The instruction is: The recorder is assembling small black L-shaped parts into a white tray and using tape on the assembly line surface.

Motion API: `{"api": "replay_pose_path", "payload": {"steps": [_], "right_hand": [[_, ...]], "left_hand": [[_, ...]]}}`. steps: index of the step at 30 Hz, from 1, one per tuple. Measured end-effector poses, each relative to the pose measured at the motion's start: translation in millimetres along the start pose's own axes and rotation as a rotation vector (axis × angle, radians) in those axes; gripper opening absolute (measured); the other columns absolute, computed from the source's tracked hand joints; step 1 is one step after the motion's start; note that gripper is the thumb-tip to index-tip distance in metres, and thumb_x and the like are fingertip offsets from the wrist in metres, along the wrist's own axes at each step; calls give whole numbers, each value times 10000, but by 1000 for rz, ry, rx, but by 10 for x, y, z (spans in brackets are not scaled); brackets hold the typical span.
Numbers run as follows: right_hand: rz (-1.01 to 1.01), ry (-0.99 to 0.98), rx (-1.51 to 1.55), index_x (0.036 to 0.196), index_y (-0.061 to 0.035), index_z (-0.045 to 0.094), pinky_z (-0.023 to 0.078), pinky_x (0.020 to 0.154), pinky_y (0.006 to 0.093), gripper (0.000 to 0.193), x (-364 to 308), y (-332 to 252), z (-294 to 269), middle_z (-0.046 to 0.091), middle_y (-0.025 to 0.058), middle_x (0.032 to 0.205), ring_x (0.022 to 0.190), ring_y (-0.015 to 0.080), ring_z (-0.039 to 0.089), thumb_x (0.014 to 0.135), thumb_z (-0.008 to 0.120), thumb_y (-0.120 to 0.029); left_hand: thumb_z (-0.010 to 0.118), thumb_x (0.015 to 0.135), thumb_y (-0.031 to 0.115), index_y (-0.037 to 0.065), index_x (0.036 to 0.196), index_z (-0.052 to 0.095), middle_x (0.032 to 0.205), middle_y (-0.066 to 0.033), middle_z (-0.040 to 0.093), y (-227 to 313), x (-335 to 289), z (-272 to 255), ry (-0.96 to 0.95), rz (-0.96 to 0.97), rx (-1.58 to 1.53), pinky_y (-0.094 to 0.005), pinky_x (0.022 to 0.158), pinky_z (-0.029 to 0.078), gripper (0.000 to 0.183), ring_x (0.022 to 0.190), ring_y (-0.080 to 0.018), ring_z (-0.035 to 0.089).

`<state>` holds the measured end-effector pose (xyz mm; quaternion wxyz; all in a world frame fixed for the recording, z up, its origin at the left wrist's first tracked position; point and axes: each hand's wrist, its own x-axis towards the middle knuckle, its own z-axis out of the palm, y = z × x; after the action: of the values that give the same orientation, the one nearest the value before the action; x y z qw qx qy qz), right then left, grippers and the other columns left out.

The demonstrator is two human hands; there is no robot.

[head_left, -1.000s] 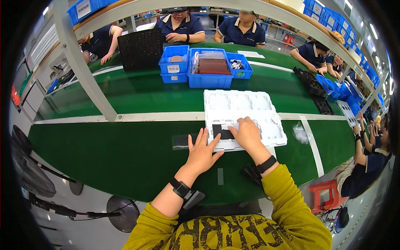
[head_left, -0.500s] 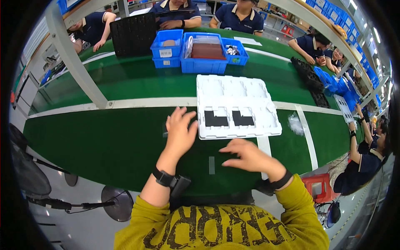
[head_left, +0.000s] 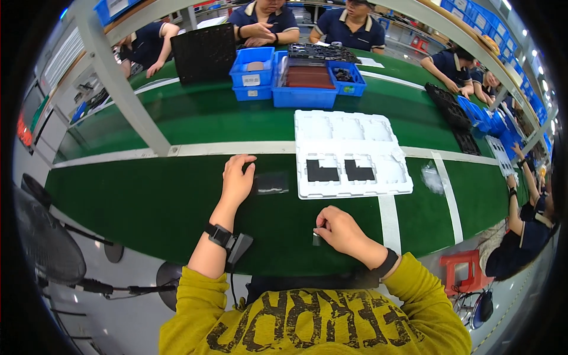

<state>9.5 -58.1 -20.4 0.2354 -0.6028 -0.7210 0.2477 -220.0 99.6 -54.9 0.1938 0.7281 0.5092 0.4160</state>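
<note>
My right hand [head_left: 340, 229] is low over the green work surface. Its thumb and fingertips pinch the upper end of a small clear strip [head_left: 317, 238]; the strip's lower part shows below them. My left hand [head_left: 236, 177] rests to the left, fingers curved and thumb apart, holding nothing that I can see. Just right of it lies a flat clear plastic sheet or bag [head_left: 272, 183]. Beyond my right hand sits a white moulded tray [head_left: 305, 148]. Two black L-shaped pieces [head_left: 322, 170] [head_left: 361, 170] lie in its near row; its other pockets show white.
Crumpled clear plastic [head_left: 432, 178] lies right of the tray. Blue bins [head_left: 305, 97] stand farther back, with a black moulded tray [head_left: 322, 52] behind them. A white post [head_left: 121, 83] rises at left. Co-workers [head_left: 349, 26] sit across and at right.
My right hand has closed on the clear strip. My left hand has moved left, off the clear sheet's spot. A black tray now shows behind the bins. The view has shifted slightly.
</note>
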Motion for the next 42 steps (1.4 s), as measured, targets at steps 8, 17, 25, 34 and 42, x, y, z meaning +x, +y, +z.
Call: {"api": "replay_pose_path", "payload": {"steps": [8, 17, 25, 34, 42], "right_hand": [[367, 615, 295, 821, -15, 593, 480, 509, 249, 113, -134, 1391, -1321, 607, 47, 708, 607, 117, 579, 717, 567, 22], [551, 830, -870, 788, -11, 600, 466, 749, 410, 167, -357, 2287, -1799, 588, 164, 802, 857, 350, 541, 622, 593, -27], [573, 188, -486, 886, 53, 593, 435, 799, 439, 409, 193, 1690, -1340, 569, 251, 964, 917, 383, 542, 833, 489, -339], [598, 335, 155, 1045, 101, 507, 440, 753, 329, 425, 14, 1541, -1303, 562, 198, 953, 851, 268, 548, 769, 602, -208], [660, 228, 1074, 1133, 61, 470, 493, 773, 290, 365, -108, 1582, -1598, 584, 137, 1019, 900, 188, 595, 842, 564, -139]], "left_hand": [[592, 774, 121, 68, 987, 595, 1131, -128, 529, -80, -108, -123, -83, -11, -48, -382, 952, 342, 219, 1124, -296, 445], [581, 789, 146, 62, 1019, 582, 1191, -121, 498, 159, -91, -108, -75, 40, 120, -394, 983, 275, 244, 1186, -291, 390], [504, 850, 358, 35, 1311, 334, 1289, -234, 377, 831, -304, 260, -609, 364, 311, -542, 1021, 96, 588, 1265, -336, 277], [581, 803, 323, -4, 1337, 246, 1291, -281, 342, 781, -335, 327, -606, 331, 209, -518, 1032, 72, 709, 1280, -365, 240], [641, 757, 309, -1, 1339, 244, 1316, -236, 354, 683, -270, 248, -617, 326, 104, -501, 1041, 31, 770, 1303, -319, 224]]}}
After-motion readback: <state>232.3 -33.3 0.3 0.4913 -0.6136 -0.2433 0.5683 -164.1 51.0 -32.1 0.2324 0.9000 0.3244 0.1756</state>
